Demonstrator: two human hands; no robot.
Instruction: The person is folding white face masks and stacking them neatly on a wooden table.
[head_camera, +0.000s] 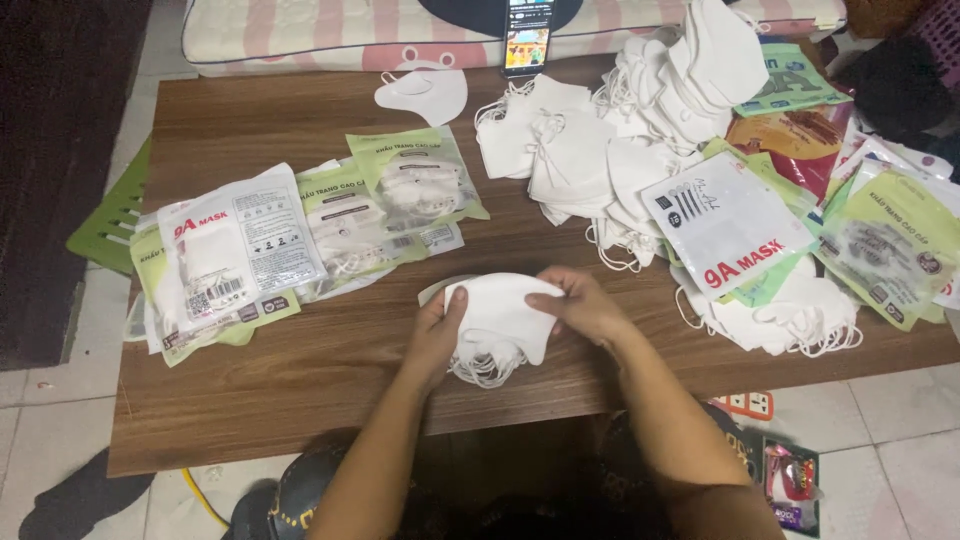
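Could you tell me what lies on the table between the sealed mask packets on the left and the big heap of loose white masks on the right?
In the head view, only bare wooden table lies between the packets and the heap.

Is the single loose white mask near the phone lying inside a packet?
No. The single white mask lies bare on the wooden table, apart from the sealed packets and close to the phone.
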